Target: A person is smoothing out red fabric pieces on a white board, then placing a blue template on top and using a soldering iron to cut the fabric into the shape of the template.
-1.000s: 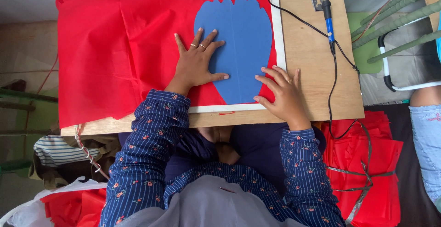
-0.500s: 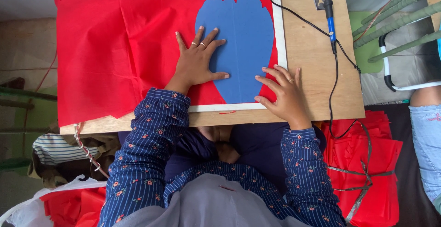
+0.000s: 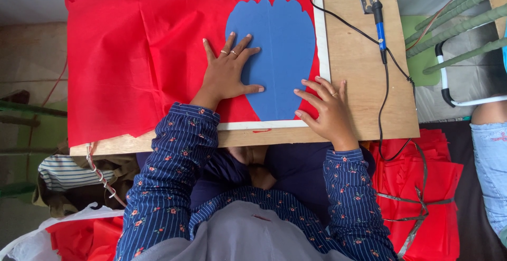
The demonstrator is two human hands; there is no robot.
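Both hands are down flat on the work, fingers spread, gripping nothing. The left hand (image 3: 228,76) presses palm-down across the left edge of the blue template (image 3: 280,55), thumb reaching out onto the blue, rings showing on two fingers, the heel of the hand on the red fabric (image 3: 137,55). The right hand (image 3: 326,110) lies open at the template's lower right edge, fingertips touching the blue and the red just beside it, the palm resting on the bare wood of the bench (image 3: 359,81). The blue template is a tall petal shape with a scalloped top and a pointed bottom, a crease running down its middle, lying flat on the red fabric, which in turn is spread over a white board (image 3: 322,39) and hangs over the bench's left side. To the right, well apart from the hands, a blue-handled soldering-type tool (image 3: 379,26) lies on the wood, its black cord (image 3: 383,108) trailing down off the bench edge. Below the bench on the right sits a bundle of red fabric pieces (image 3: 422,197) tied with a strip. At the far right edge, another person's leg in pale denim (image 3: 488,160) shows.
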